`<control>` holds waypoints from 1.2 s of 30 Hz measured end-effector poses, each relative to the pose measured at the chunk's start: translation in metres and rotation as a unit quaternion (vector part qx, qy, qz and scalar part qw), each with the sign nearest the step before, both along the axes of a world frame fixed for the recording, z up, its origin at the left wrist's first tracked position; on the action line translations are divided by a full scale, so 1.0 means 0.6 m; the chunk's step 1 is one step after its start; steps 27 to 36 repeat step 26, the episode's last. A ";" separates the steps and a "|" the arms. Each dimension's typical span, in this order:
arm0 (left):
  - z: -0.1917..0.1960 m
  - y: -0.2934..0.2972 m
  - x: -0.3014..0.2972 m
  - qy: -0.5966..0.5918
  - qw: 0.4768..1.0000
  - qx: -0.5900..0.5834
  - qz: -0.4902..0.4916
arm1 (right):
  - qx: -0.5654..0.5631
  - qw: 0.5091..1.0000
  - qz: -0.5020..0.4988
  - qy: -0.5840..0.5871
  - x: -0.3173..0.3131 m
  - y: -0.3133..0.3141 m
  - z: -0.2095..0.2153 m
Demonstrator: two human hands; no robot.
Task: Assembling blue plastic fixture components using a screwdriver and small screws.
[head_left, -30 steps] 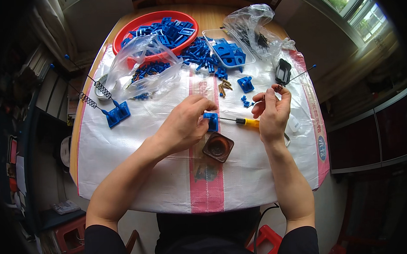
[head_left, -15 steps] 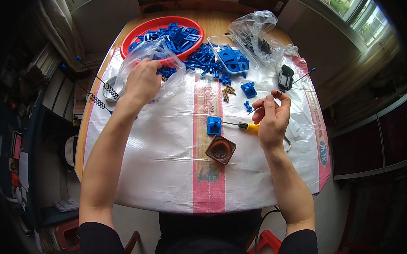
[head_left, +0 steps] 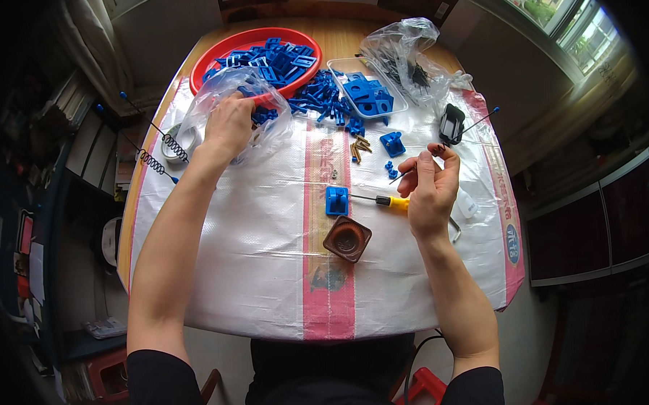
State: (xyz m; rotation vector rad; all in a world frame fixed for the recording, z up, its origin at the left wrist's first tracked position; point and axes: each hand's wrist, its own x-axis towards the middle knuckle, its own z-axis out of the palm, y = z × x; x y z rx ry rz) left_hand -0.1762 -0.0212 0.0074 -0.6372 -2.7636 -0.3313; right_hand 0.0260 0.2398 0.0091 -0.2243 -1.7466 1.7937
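My left hand [head_left: 228, 125] reaches into a clear plastic bag [head_left: 276, 128] at the front of a red basin, over small blue parts. Its fingertips are hidden by the bag and the hand itself. On the right, my right hand [head_left: 432, 190] is closed on a thin dark rod with a coil spring [head_left: 444, 149] and a blue tip pointing up and right. The rod's other end sticks out left of my fingers. Below that hand lies a yellow-handled screwdriver [head_left: 391, 202], its shaft toward a blue square bracket [head_left: 337, 200]. A brown square dish [head_left: 347, 239] sits just nearer.
The red basin [head_left: 197, 72] is heaped with blue plastic parts. More blue pieces [head_left: 323, 97], a clear tray [head_left: 400, 111] and a bag of dark rods [head_left: 413, 68] lie beyond. Brass pieces [head_left: 361, 149], another blue bracket [head_left: 393, 144] and two spring rods [head_left: 153, 165] rest around.
My left hand has shifted slightly right and farther into the bag. My right hand keeps its hold on the spring rod with hardly any movement.
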 end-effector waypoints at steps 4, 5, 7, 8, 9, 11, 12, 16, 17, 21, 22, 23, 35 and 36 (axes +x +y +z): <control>0.010 -0.001 0.011 0.009 0.999 -0.015 -0.042 | 0.004 1.000 0.004 0.001 0.002 0.003 -0.002; 0.011 0.000 0.015 0.008 0.999 -0.014 -0.048 | 0.006 1.000 0.006 0.001 0.002 0.003 -0.002; 0.012 0.001 0.020 0.006 0.998 -0.011 -0.060 | 0.001 1.000 0.012 0.001 0.002 0.004 -0.003; 0.008 -0.002 0.017 0.014 0.998 -0.020 -0.065 | -0.001 1.000 0.015 0.001 0.002 0.004 -0.004; 0.002 -0.006 0.010 0.022 0.997 -0.029 -0.070 | -0.010 1.000 0.020 0.001 0.001 0.004 -0.004; -0.007 -0.011 0.000 0.033 0.996 -0.034 -0.080 | -0.026 0.999 0.028 0.000 0.000 0.004 -0.004; -0.011 -0.014 -0.005 0.036 0.995 -0.032 -0.083 | -0.035 0.999 0.034 0.004 -0.001 0.004 -0.005; -0.008 -0.017 -0.006 0.070 0.988 0.090 -0.100 | -0.054 0.997 0.057 0.016 -0.003 0.007 -0.009; -0.004 -0.014 -0.001 0.087 0.984 0.115 -0.109 | -0.054 0.996 0.062 0.018 -0.003 0.008 -0.009; 0.049 0.006 0.071 0.136 0.949 0.252 -0.129 | -0.064 0.989 0.115 0.072 -0.001 -0.002 -0.007; 0.064 0.022 0.103 0.142 0.934 0.300 -0.133 | -0.065 0.987 0.123 0.081 0.002 -0.007 0.001; 0.078 0.035 0.137 0.070 0.910 0.379 -0.153 | -0.070 0.984 0.133 0.090 0.006 -0.009 0.004; 0.069 0.041 0.178 -0.166 0.823 0.487 -0.241 | -0.085 0.971 0.195 0.112 0.009 -0.014 0.001; 0.069 0.041 0.178 -0.166 0.823 0.487 -0.241 | -0.085 0.971 0.195 0.112 0.009 -0.014 0.001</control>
